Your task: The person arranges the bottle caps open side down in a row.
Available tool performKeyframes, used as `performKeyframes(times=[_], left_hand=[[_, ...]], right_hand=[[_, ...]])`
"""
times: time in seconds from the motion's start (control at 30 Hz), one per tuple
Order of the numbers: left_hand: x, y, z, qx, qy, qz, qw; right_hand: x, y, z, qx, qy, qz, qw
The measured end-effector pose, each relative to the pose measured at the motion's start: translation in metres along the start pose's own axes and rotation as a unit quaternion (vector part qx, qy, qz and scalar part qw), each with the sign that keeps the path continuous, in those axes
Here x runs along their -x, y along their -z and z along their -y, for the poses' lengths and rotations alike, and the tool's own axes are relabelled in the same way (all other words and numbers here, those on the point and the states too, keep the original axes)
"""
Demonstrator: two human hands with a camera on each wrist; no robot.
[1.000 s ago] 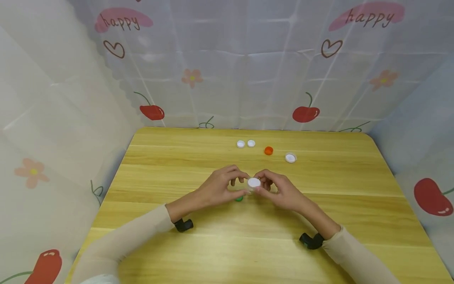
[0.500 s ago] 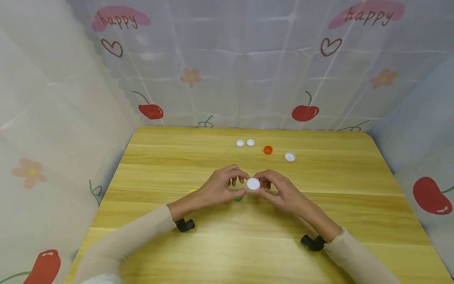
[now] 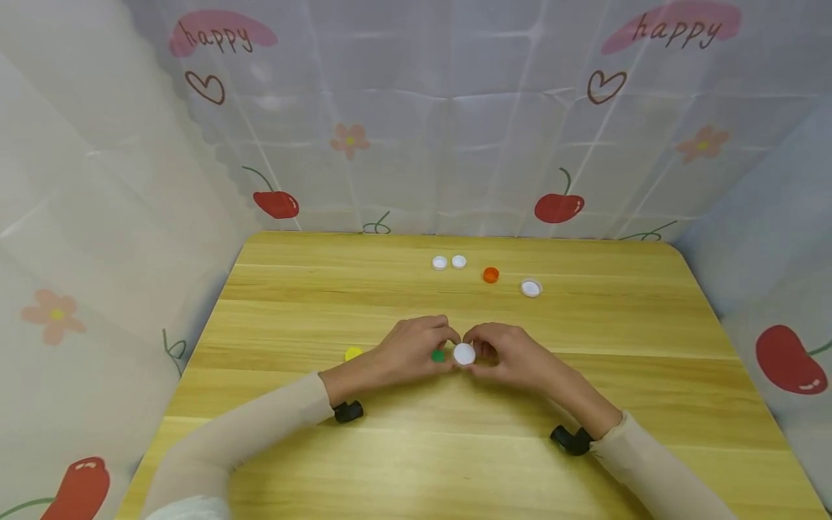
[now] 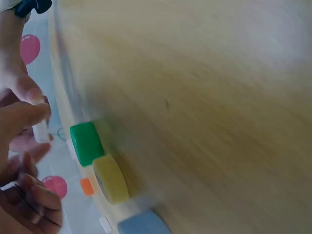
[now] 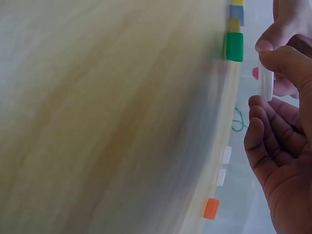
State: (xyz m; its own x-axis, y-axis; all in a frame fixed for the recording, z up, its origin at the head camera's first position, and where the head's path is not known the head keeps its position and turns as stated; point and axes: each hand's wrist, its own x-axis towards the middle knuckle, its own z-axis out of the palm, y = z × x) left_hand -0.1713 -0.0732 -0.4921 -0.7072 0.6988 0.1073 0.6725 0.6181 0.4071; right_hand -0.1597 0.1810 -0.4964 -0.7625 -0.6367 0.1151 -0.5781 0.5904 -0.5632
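Cap in white [image 3: 464, 354] — held above the wooden table [image 3: 468, 462] — is pinched at its rim by both the left hand [image 3: 414, 352] and the right hand [image 3: 516, 355]. Near the left hand lie a green cap [image 3: 438, 356] and a yellow cap [image 3: 353, 352] (partly hidden by the wrist); an orange cap [image 3: 490, 274] sits farther back.

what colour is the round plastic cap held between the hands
White; the round plastic cap shows best in the head view.

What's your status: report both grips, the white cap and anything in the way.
Left grip and right grip both pinch white cap. Cap held above table. Green cap near left grip; no obstruction seen.
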Motion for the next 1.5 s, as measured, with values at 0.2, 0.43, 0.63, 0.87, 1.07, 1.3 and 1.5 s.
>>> performKeyframes(times=[0.2,0.43,0.63,0.87,1.07,1.3,1.5], left_hand=[[-0.004,-0.009,-0.001,-0.024,0.019,0.021,0.9993],[-0.007,-0.015,0.002,-0.031,0.025,0.023,0.9989],[-0.008,-0.017,0.003,-0.033,0.034,0.032,0.9984],[-0.009,-0.017,0.003,-0.022,0.043,0.042,0.9979],[-0.010,-0.010,0.008,-0.016,0.057,0.058,0.9965],[-0.039,0.004,0.013,0.029,0.073,0.049,0.9957],[-0.087,0.006,0.023,0.078,0.085,0.061,0.9914]], right_hand=[[-0.004,-0.005,-0.002,0.031,0.003,0.026,0.9992],[-0.008,-0.008,-0.003,0.033,-0.002,0.037,0.9987],[-0.010,-0.010,-0.007,0.033,-0.014,0.048,0.9982],[-0.011,-0.011,-0.008,0.022,-0.016,0.051,0.9984],[-0.008,-0.003,-0.010,0.030,-0.033,0.053,0.9976],[-0.012,0.029,-0.034,0.046,-0.049,0.020,0.9975],[-0.034,0.046,-0.068,0.021,-0.096,-0.030,0.9947]])
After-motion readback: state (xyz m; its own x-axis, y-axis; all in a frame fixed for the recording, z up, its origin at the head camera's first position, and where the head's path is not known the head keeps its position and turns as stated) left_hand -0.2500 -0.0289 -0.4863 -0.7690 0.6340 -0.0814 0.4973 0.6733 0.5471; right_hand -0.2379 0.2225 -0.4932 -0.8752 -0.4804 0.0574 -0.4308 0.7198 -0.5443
